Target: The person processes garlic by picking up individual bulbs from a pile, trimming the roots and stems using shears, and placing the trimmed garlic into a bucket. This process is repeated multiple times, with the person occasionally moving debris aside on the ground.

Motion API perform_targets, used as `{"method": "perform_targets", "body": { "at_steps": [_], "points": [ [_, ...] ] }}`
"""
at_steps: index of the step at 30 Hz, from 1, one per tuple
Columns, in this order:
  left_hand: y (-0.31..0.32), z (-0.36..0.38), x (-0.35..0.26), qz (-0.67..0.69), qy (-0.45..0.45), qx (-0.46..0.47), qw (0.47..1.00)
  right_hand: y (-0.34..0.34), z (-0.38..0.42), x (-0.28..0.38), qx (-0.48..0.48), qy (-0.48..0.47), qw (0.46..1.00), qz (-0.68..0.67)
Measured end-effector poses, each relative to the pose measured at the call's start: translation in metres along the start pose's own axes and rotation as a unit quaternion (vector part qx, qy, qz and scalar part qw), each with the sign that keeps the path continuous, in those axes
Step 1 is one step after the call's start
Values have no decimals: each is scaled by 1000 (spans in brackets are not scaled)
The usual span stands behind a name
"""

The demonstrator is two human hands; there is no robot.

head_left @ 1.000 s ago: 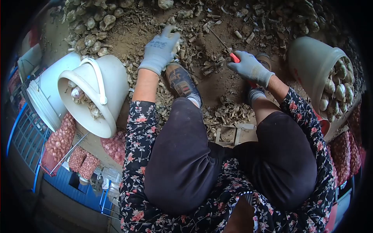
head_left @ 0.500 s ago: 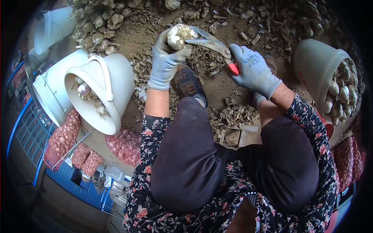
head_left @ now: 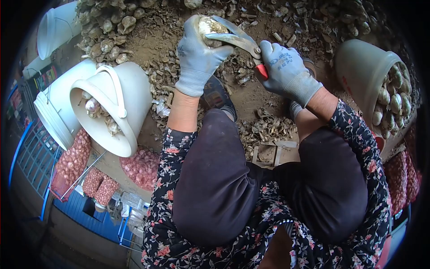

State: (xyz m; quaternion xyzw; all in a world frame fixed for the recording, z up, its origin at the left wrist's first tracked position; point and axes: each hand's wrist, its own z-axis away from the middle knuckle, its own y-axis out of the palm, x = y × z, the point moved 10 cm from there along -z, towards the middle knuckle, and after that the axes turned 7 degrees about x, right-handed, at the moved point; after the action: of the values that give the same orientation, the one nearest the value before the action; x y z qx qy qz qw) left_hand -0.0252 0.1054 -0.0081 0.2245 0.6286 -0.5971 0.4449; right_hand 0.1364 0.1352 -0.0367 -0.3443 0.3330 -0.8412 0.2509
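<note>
Dirt ground (head_left: 154, 42) is stretching out ahead, dry husks (head_left: 268, 130) littering it, and a heap of garlic (head_left: 107, 31) is sitting at the far left. Legs (head_left: 215, 179) in dark trousers are bending up toward the camera, floral sleeves (head_left: 177, 161) reaching forward on both sides. Left hand (head_left: 197, 54), gloved, is grasping a garlic bulb (head_left: 209, 27), fingers wrapping its far side, thumb lying along below it; bulb is being held up ahead of the left shoe (head_left: 216, 93). Right hand (head_left: 286, 67), gloved too, is clenching the red-handled shears (head_left: 245, 43), which are pointing at the bulb. Blades are standing apart, one overlapping the bulb's front, the other passing by its upper right edge; can't tell whether either is biting in. On the person's left a cream bucket (head_left: 134, 89) is leaning over, some bulbs (head_left: 92, 106) lying inside; a white bucket (head_left: 58, 107) is tilting just beside it. On the right a greyish bucket (head_left: 358, 65) is tipping over, more bulbs (head_left: 394, 101) crowding its mouth. Net sacks (head_left: 74, 154) of pinkish garlic are lying near the left buckets, others (head_left: 396, 181) are showing at the right edge
</note>
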Motion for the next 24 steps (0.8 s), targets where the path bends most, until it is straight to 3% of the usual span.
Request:
{"method": "perform_targets", "body": {
  "at_steps": [1, 3, 5, 7, 9, 10, 13, 15, 17, 18, 20, 21, 22, 23, 24],
  "points": [
    [-1, -3, -10, -69, 30, -13, 997, 1, -2, -1, -3, -9, 1000, -3],
    [-3, -2, -14, -68, 29, -11, 997, 9, -2, -4, -3, -17, 1000, -6],
    [4, -4, 3, 8, -42, 42, 998, 18, -4, -8, 2, -29, 999, -30],
    [2, -1, 8, -4, -39, 59, 997, 22, 1, -12, 13, -35, 998, -41],
    [8, 3, 4, 47, -26, 123, 991, 23, 2, -13, 20, -43, 997, -53],
    [18, 10, 16, 208, -140, 167, 954, 28, 1, -20, 49, -5, 995, -88],
    [16, 21, 8, 306, -129, 151, 931, 29, 0, -42, 45, 61, 988, -137],
    [4, 30, 20, 246, -124, 96, 956, 32, 6, -44, -9, 12, 988, -153],
    [-67, 50, 13, 127, -49, -121, 983, 30, 15, -51, -45, 28, 978, -203],
    [-98, 71, 11, 203, -47, -216, 954, 34, 17, -56, -37, 40, 975, -217],
    [-184, 96, -12, -98, -53, -266, 958, 38, 16, -59, -32, 53, 971, -231],
    [-217, 132, -32, -189, -29, -447, 874, 38, 16, -61, -28, 60, 968, -243],
    [-237, 144, -26, -116, -108, -479, 863, 39, 17, -66, -23, 70, 965, -253],
    [-253, 148, -42, -496, -266, -403, 722, 39, 16, -63, -11, 70, 962, -264],
    [-245, 142, -61, -583, -201, -386, 686, 35, 14, -60, -24, 52, 961, -270]
  ]
}}
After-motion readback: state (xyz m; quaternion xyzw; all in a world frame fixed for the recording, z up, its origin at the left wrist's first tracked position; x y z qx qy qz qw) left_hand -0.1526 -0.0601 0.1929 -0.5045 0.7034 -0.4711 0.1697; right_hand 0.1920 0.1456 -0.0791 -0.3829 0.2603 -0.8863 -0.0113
